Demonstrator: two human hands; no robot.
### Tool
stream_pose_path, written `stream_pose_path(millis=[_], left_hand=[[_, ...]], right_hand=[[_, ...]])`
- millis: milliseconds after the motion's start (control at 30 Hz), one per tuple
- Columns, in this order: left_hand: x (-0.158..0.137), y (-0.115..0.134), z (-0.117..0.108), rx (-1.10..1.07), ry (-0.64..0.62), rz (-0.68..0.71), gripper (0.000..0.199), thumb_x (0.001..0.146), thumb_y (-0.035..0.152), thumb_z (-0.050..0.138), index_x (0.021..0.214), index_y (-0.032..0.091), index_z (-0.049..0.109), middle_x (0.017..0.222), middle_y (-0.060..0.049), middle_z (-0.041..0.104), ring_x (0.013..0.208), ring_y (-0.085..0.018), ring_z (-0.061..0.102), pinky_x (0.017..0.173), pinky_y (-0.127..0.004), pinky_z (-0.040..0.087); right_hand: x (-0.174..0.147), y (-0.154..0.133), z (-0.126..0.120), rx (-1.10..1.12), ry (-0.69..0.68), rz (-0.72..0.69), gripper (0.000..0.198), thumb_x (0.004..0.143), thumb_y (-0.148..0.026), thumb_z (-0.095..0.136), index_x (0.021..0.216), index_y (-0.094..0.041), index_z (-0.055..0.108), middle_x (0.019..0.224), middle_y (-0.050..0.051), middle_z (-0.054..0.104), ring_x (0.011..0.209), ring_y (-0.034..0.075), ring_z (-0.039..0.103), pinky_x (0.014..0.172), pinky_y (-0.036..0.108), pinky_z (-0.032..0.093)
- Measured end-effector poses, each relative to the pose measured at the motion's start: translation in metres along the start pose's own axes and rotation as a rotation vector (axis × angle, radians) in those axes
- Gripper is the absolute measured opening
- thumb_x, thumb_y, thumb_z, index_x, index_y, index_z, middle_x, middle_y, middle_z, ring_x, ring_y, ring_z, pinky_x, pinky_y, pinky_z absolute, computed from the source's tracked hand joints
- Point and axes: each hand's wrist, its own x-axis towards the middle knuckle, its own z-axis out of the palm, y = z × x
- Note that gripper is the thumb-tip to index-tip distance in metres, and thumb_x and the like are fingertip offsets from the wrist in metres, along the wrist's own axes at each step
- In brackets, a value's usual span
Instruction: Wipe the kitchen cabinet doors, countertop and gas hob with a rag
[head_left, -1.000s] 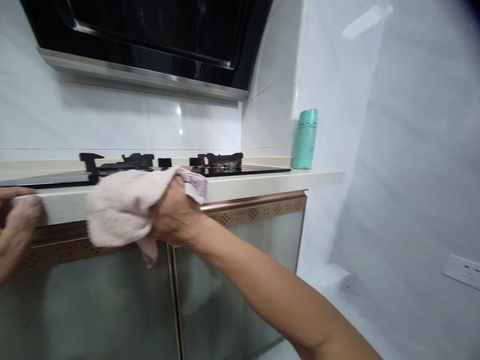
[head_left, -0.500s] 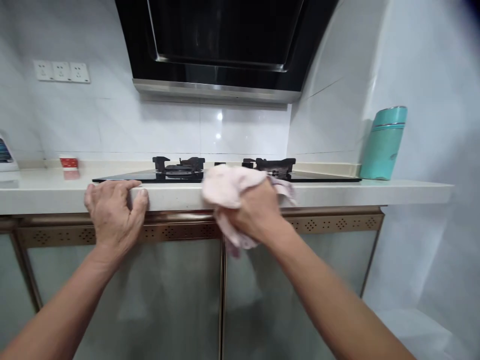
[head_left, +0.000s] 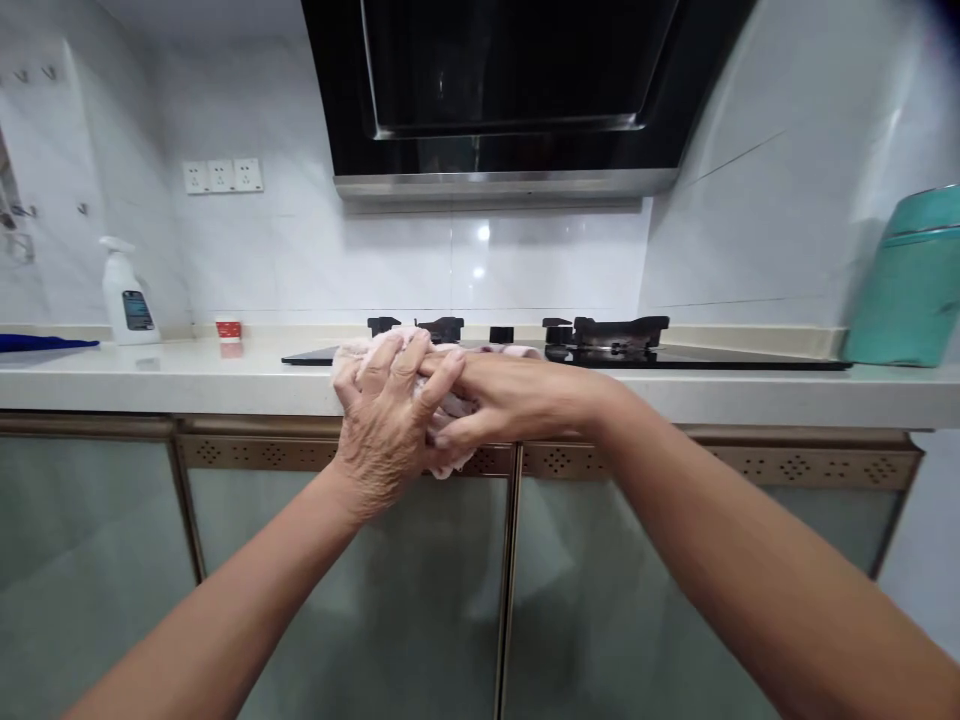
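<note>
A pale pink cloth (head_left: pixel 360 352) lies bunched at the front edge of the white countertop (head_left: pixel 247 392), over the near left part of the black gas stove (head_left: pixel 720 360). My left hand (head_left: pixel 386 425) grips the cloth, its fingers bent over the top and slightly spread. Alongside and touching it, my right hand (head_left: pixel 517 400) also holds the cloth, with the thumb below and the fingertips hidden behind the left hand. Some of the cloth hangs beneath both hands.
A left burner (head_left: pixel 442 328) and right burner (head_left: pixel 622 332) rise from the stove, under a black range hood (head_left: pixel 502 80). A spray bottle (head_left: pixel 127 295), red-and-white cup (head_left: pixel 229 329) and blue cloth (head_left: pixel 41 343) are left; a teal container (head_left: pixel 907 280) is right. Cabinet doors (head_left: pixel 360 600) lie below.
My right hand has carried the cloth leftward along the counter edge. My left hand has left the bare edge and now grips the cloth too. The view has shifted left.
</note>
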Motion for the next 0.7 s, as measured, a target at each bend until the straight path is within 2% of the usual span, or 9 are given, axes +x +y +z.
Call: stream_pose_path(millis=[33,100,167,200,300,433,533,633,700], left_hand=[[0.003,0.000,0.000,0.012,-0.011,-0.002,0.076,0.082,0.060,0.066,0.148,0.031,0.040,0.149,-0.014,0.055,0.139,-0.037,0.046,0.105,-0.057,0.027],[0.010,0.003,-0.001,0.024,-0.040,-0.017,0.065,0.084,0.061,0.062,0.141,0.031,0.050,0.139,-0.011,0.063,0.132,-0.037,0.051,0.101,-0.056,0.026],[0.017,0.013,0.001,0.030,-0.050,-0.059,0.053,0.085,0.062,0.058,0.127,0.030,0.062,0.127,-0.009,0.070,0.124,-0.038,0.055,0.098,-0.056,0.025],[0.021,0.021,0.004,0.034,-0.044,-0.077,0.049,0.086,0.063,0.057,0.121,0.029,0.065,0.123,-0.009,0.072,0.120,-0.038,0.057,0.097,-0.056,0.025],[0.033,0.051,0.017,0.026,-0.009,-0.059,0.045,0.088,0.061,0.053,0.110,0.026,0.069,0.117,-0.009,0.072,0.109,-0.035,0.059,0.092,-0.053,0.027],[0.040,0.069,0.032,-0.012,0.044,0.089,0.043,0.092,0.057,0.048,0.113,0.025,0.068,0.113,-0.007,0.072,0.109,-0.031,0.058,0.094,-0.053,0.026],[0.031,0.039,0.024,-0.002,0.001,0.133,0.056,0.089,0.069,0.045,0.122,0.028,0.066,0.122,-0.008,0.070,0.116,-0.032,0.056,0.096,-0.053,0.026],[0.004,-0.021,0.002,0.088,-0.049,0.033,0.064,0.084,0.077,0.048,0.125,0.032,0.066,0.122,-0.007,0.070,0.112,-0.031,0.057,0.093,-0.050,0.029],[-0.022,-0.069,-0.016,0.175,-0.079,-0.085,0.060,0.083,0.075,0.051,0.121,0.032,0.068,0.121,-0.007,0.071,0.109,-0.031,0.058,0.092,-0.048,0.030]], right_hand=[[-0.018,0.005,-0.004,0.004,0.044,0.007,0.029,0.090,-0.039,0.064,0.112,-0.021,0.069,0.111,0.004,0.069,0.096,0.018,0.063,0.084,0.029,0.049],[-0.050,0.017,-0.007,-0.071,0.261,0.101,0.030,0.099,-0.041,0.049,0.109,-0.022,0.070,0.111,0.005,0.069,0.096,0.018,0.063,0.081,0.030,0.048],[-0.073,0.034,0.001,-0.279,0.508,0.256,0.038,0.102,-0.043,0.041,0.105,-0.020,0.071,0.106,0.008,0.070,0.094,0.021,0.063,0.077,0.032,0.045],[-0.080,0.042,0.009,-0.406,0.569,0.323,0.040,0.103,-0.043,0.038,0.103,-0.019,0.071,0.103,0.010,0.070,0.092,0.022,0.062,0.075,0.033,0.043],[-0.086,0.063,0.036,-0.710,0.594,0.419,0.046,0.103,-0.042,0.031,0.093,-0.017,0.069,0.091,0.013,0.068,0.086,0.025,0.060,0.074,0.037,0.037],[-0.086,0.076,0.053,-0.813,0.679,0.405,0.054,0.104,-0.047,0.022,0.080,-0.022,0.064,0.080,0.014,0.065,0.078,0.024,0.057,0.072,0.040,0.032],[-0.090,0.084,0.051,-0.810,0.697,0.355,0.066,0.102,-0.062,0.013,0.078,-0.026,0.063,0.079,0.015,0.066,0.076,0.023,0.057,0.069,0.044,0.030],[-0.090,0.085,0.048,-0.788,0.681,0.348,0.074,0.097,-0.069,0.003,0.073,-0.027,0.058,0.078,0.015,0.066,0.072,0.024,0.054,0.065,0.046,0.026],[-0.087,0.079,0.050,-0.740,0.707,0.382,0.074,0.093,-0.074,0.000,0.065,-0.027,0.049,0.070,0.014,0.062,0.068,0.024,0.051,0.063,0.045,0.024]])
